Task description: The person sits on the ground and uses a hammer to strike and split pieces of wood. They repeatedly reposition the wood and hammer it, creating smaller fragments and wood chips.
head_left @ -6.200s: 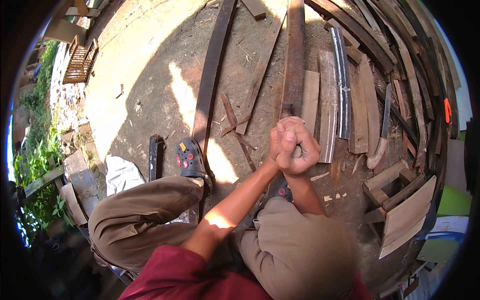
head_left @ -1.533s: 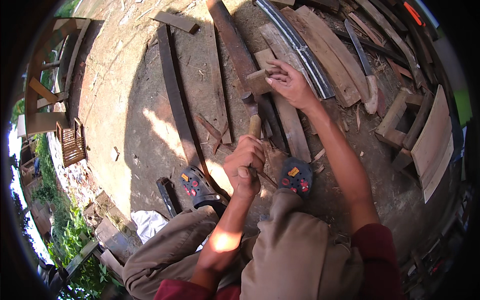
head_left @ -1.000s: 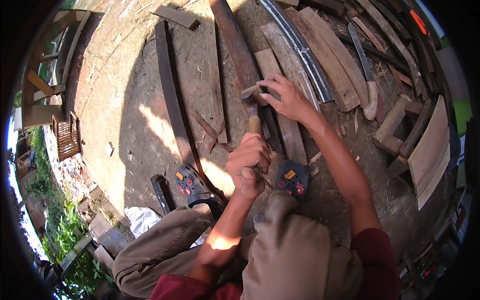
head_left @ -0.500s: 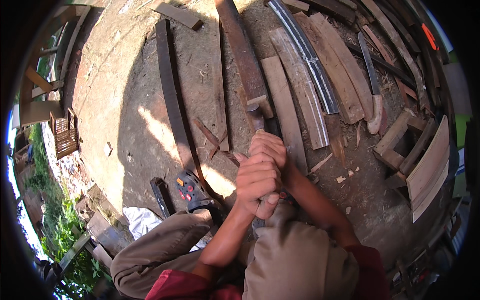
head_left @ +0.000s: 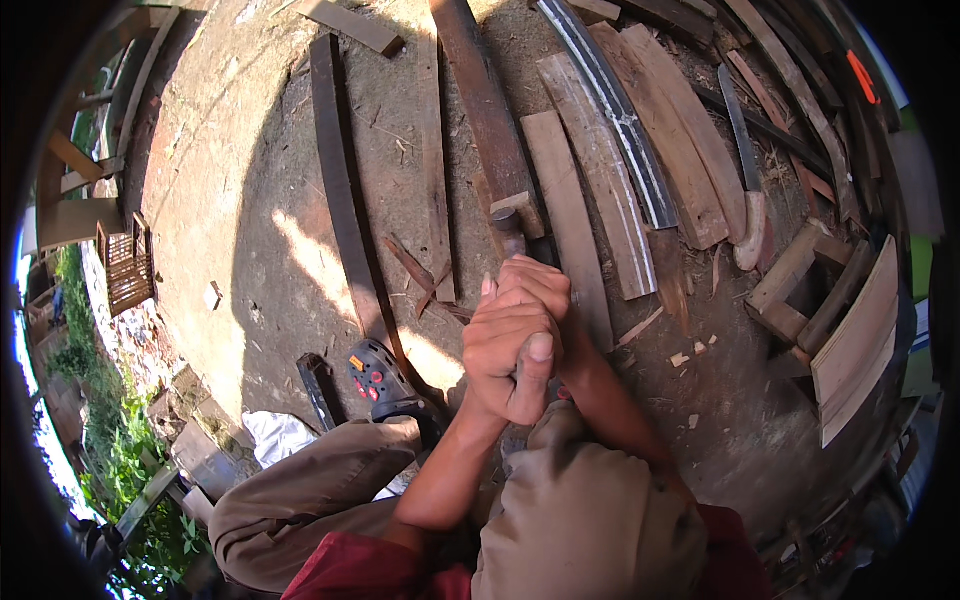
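My left hand (head_left: 508, 365) and my right hand (head_left: 541, 289) are clasped together around the handle of a tool, held over my knees. Only the tool's dark head (head_left: 508, 222) shows above my fingers; the handle is hidden inside the grip. The head points toward a long dark plank (head_left: 485, 100) and a small wood block (head_left: 518, 203) at its near end. A paler plank (head_left: 565, 215) lies just right of my hands. My sandalled foot (head_left: 381, 376) rests on the dirt to the left.
Several planks and curved boards lie on the dirt, among them a dark curved one (head_left: 338, 190) at the left. A long blade with a pale wooden handle (head_left: 746, 160) lies at the right. Wooden frames (head_left: 805, 290) stand beyond it, a slatted crate (head_left: 125, 265) at far left.
My right hand left the small block on the plank and came back to join my left hand on the handle. Both hands now grip it together, nearer my knees.
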A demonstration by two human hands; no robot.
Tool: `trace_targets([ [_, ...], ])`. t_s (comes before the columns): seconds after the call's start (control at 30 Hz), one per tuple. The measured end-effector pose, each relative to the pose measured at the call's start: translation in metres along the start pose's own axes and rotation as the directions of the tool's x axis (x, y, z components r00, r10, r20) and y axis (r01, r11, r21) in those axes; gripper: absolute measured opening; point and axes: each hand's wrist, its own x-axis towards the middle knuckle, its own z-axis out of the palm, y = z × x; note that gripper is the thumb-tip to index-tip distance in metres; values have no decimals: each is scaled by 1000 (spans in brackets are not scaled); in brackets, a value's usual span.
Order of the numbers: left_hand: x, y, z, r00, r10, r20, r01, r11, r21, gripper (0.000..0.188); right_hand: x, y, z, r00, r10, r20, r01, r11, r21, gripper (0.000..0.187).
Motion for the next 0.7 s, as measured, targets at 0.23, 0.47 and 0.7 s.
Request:
trace_targets([
  [0.23,-13,-1,1,995,100,17,-100,994,31,57,-13,-4,-7,997,-64,43,65,998,-19,17],
  [0.47,15,-66,-57,831,-289,-476,259,957,-129,38,-25,-16,-13,979,-84,-184,108,987,120,32],
  [0.7,-17,-165,-50,962,-238,-134,266,930,256,45,-37,-20,-7,967,-90,-238,141,969,204,38],
])
